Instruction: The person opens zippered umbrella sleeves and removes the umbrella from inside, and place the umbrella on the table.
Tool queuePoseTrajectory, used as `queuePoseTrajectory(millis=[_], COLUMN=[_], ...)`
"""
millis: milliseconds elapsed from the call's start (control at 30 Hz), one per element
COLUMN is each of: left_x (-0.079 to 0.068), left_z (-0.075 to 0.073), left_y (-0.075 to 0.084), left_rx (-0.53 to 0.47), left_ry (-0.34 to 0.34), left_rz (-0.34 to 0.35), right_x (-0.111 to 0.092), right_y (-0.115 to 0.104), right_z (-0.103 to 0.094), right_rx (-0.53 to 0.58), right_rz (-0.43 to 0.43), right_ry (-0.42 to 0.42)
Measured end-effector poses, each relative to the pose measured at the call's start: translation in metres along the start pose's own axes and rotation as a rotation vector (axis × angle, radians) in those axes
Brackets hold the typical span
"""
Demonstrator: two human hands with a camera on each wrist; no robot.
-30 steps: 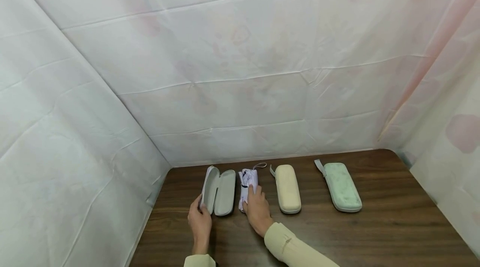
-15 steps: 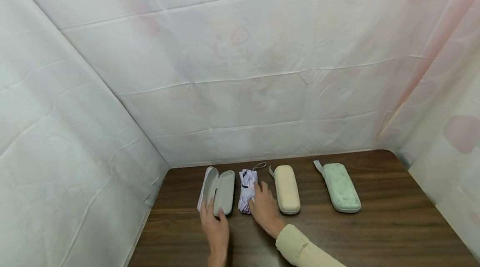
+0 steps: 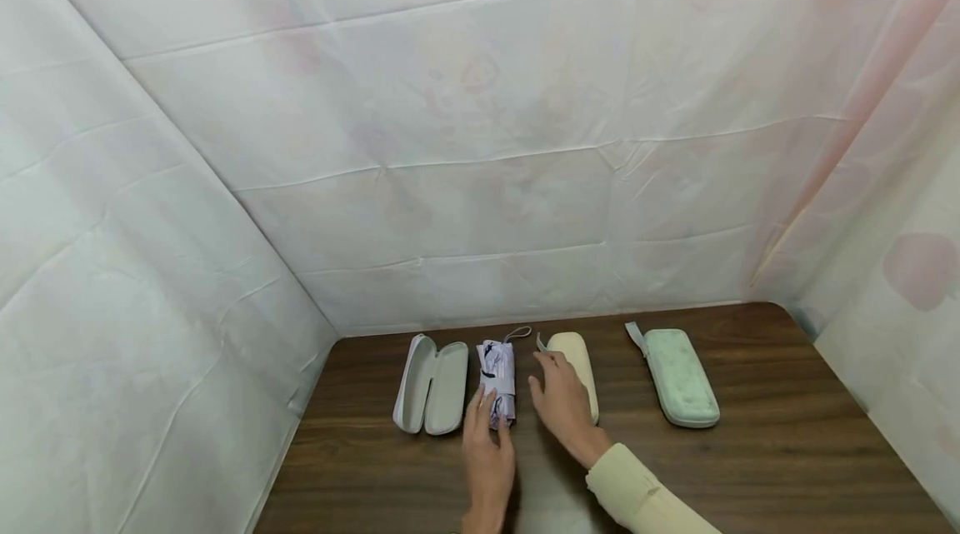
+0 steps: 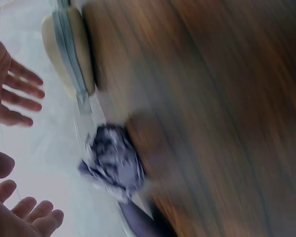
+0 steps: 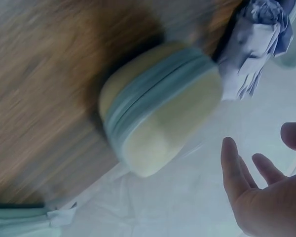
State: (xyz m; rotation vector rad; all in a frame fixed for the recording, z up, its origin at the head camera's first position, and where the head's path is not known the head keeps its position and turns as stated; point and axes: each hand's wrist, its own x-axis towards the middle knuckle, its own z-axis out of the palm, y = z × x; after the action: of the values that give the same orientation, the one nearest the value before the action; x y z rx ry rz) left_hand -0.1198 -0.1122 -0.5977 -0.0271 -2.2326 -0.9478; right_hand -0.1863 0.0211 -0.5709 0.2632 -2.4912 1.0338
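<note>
My left hand (image 3: pixel 489 463) reaches over the near end of a folded lavender umbrella (image 3: pixel 498 361), its fingers spread. In the left wrist view the umbrella (image 4: pixel 113 163) shows bunched, pleated fabric; whether the hand touches it I cannot tell. Over the left side of a cream zip case (image 3: pixel 576 355) hovers my right hand (image 3: pixel 562 405), fingers loosely bent and holding nothing. The right wrist view shows the cream case (image 5: pixel 163 108) apart from those fingers. Left of the umbrella, a pale lavender case (image 3: pixel 447 388) lies unzipped and spread, its grey lining visible.
A mint green case (image 3: pixel 681 376) with a grey strap lies farther right on the dark wooden table (image 3: pixel 787 434). Pale printed cloth (image 3: pixel 480 209) hangs behind the table and along both sides.
My left hand has left the lavender case and moved right to the umbrella. My right hand has come off the umbrella and shifted right over the cream case. The umbrella shows more loose pleats.
</note>
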Motion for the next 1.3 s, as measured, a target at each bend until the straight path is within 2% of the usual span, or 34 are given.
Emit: queuePoseTrajectory(millis=[167,333,600,767,1033,1133,1300], left_x=[-0.006,-0.011,-0.02,-0.021,-0.017,-0.018,-0.018], left_z=[0.016,0.03,0.045,0.054,0.065,0.067,0.07], left_y=[0.012,0.022,0.034,0.04,0.048,0.048,0.048], left_rx=[0.008,0.021,0.002,0.02,0.015,0.037,0.096], left_ry=[-0.048,-0.107,-0.204,-0.26,-0.346,-0.386,-0.471], left_rz=[0.037,0.082,0.065,0.082,0.147,0.187,0.216], right_x=[0.003,0.005,0.004,0.004,0.006,0.006,0.009], right_y=[0.01,0.021,0.04,0.049,0.06,0.065,0.073], right_z=[-0.01,-0.017,-0.026,-0.032,-0.038,-0.038,-0.041], right_rx=[-0.021,-0.028,-0.042,-0.062,-0.057,-0.054,-0.072], right_rz=[-0.008,0.034,0.059,0.061,0.086,0.097,0.113], right_ry=[0.042,0.037,0.021,0.03,0.015,0.016,0.005])
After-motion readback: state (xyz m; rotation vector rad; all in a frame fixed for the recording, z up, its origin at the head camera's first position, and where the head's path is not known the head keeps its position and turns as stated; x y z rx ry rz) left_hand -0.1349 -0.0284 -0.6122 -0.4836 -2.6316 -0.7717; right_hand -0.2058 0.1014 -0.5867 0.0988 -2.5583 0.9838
